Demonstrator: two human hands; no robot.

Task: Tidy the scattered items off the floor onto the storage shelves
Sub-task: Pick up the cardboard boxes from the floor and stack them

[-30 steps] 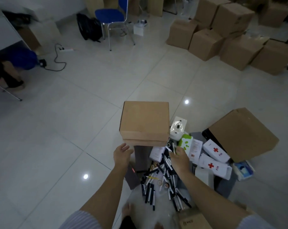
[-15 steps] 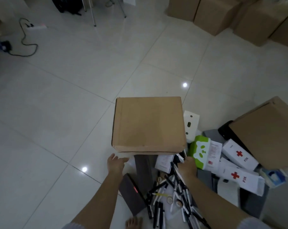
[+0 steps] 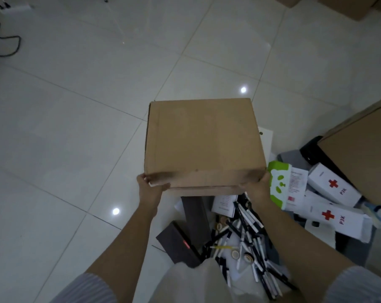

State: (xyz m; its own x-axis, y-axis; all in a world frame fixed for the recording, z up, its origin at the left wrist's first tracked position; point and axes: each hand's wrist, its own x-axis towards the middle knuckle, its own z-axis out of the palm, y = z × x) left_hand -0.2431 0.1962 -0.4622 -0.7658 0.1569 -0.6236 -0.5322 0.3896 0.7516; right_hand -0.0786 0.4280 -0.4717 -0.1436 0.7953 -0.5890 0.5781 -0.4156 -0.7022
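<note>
A closed brown cardboard box (image 3: 203, 138) fills the middle of the view, above the white tiled floor. My left hand (image 3: 150, 189) grips its near left corner, thumb on the front edge. My right hand (image 3: 258, 189) grips the near right corner, fingers tucked under the box. Below the box lies a heap of black and white pens (image 3: 246, 241) with small tape rolls. Two white boxes with red crosses (image 3: 333, 184) and a green and white pack (image 3: 279, 184) lie to the right. No shelves are in view.
A second brown cardboard box (image 3: 364, 154) lies at the right edge over dark items. A dark flat case (image 3: 178, 246) rests by the pens. A black cable (image 3: 4, 44) trails at the far left. More cartons (image 3: 355, 5) stand at the top right.
Both hands have moved up from the pile to the box's near corners and taken hold of it. The camera has tilted down and closer; the box now looks larger.
</note>
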